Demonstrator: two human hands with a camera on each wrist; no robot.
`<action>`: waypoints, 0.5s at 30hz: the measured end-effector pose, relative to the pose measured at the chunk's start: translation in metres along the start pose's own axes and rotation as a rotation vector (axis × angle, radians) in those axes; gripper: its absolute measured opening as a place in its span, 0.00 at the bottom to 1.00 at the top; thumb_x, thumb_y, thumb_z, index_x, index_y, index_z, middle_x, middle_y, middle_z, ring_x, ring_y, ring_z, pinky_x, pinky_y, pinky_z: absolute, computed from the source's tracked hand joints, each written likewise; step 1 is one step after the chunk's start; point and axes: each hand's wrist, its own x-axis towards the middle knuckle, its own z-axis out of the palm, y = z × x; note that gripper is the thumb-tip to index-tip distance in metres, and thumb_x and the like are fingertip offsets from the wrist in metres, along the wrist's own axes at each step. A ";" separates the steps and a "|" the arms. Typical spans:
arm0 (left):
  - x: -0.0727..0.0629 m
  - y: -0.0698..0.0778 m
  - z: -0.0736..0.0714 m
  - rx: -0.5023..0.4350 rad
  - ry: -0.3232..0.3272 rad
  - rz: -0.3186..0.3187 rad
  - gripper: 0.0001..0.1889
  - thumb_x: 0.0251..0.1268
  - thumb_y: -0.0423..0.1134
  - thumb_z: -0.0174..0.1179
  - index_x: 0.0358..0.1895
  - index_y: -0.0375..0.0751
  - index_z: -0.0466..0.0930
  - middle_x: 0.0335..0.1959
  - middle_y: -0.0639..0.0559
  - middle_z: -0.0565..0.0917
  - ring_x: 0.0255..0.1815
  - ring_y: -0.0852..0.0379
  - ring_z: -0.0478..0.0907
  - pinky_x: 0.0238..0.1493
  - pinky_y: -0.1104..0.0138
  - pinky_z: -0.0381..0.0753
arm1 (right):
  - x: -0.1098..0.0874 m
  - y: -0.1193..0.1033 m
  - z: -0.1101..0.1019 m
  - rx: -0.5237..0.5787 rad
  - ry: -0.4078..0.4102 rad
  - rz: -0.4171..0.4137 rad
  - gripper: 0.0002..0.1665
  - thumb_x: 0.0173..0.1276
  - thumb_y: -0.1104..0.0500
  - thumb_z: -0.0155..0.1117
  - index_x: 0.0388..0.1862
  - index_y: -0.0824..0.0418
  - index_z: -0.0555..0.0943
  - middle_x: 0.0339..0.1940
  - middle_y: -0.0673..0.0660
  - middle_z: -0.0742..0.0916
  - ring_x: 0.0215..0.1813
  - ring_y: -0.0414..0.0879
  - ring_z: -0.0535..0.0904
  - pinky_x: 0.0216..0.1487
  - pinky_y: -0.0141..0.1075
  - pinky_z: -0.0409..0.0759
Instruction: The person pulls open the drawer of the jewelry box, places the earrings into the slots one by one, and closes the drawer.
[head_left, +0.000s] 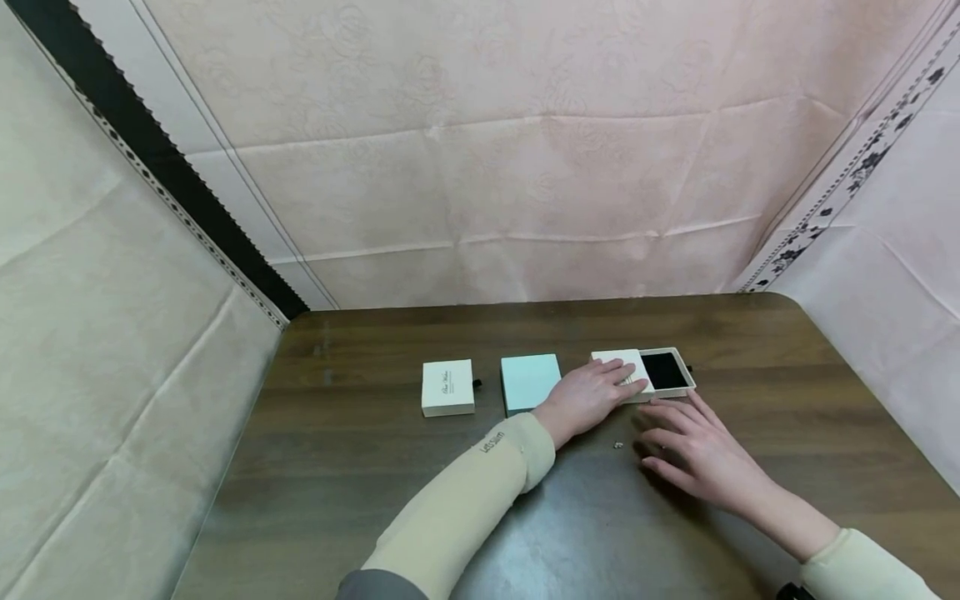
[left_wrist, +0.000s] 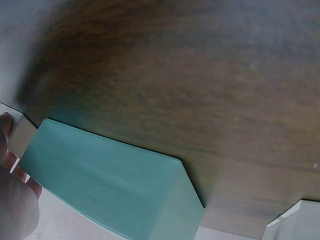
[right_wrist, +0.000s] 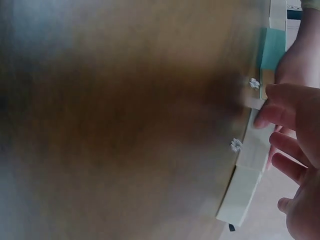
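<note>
A white drawer-style gift box (head_left: pixel 628 360) at the right of the row has its tray (head_left: pixel 688 371) slid partly out, showing a black pad (head_left: pixel 663 371). My left hand (head_left: pixel 592 396) holds the sleeve part of this box, thumb at the near side and other fingers across it. Beside it, my right hand (head_left: pixel 701 454) hovers over the table with loosely spread fingers, the index fingertip close to the tray's near corner; I cannot tell whether it touches. Two small sparkling silver pieces, like stud earrings, lie on the table: one stud (right_wrist: pixel 254 83) and another stud (right_wrist: pixel 236 145).
Left of the held box stands a turquoise box (head_left: pixel 529 379), close to my left wrist. Farther left is a closed white box (head_left: pixel 447 387) with printed lettering and a black pull tab. All stand on a dark wooden table (head_left: pixel 360 483), with pale cloth (head_left: pixel 487 167) hanging behind it.
</note>
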 end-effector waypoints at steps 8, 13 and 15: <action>-0.001 -0.001 0.000 -0.008 0.022 0.001 0.28 0.90 0.39 0.43 0.85 0.64 0.62 0.84 0.56 0.65 0.84 0.57 0.62 0.82 0.64 0.63 | 0.003 -0.008 0.008 0.050 0.005 -0.008 0.19 0.79 0.43 0.66 0.48 0.56 0.91 0.52 0.55 0.87 0.55 0.57 0.81 0.88 0.46 0.37; -0.001 -0.001 0.000 0.005 0.028 0.006 0.28 0.90 0.39 0.44 0.85 0.64 0.62 0.84 0.56 0.65 0.84 0.57 0.62 0.82 0.64 0.63 | 0.002 -0.008 0.012 0.056 0.001 0.011 0.14 0.70 0.50 0.74 0.49 0.56 0.91 0.51 0.55 0.87 0.55 0.56 0.81 0.88 0.47 0.37; -0.001 0.000 0.000 0.008 0.027 0.006 0.28 0.90 0.39 0.44 0.85 0.65 0.62 0.84 0.57 0.65 0.84 0.57 0.62 0.82 0.64 0.64 | 0.002 -0.009 0.014 0.050 -0.010 0.027 0.16 0.65 0.53 0.77 0.50 0.56 0.91 0.51 0.54 0.87 0.55 0.56 0.81 0.88 0.49 0.39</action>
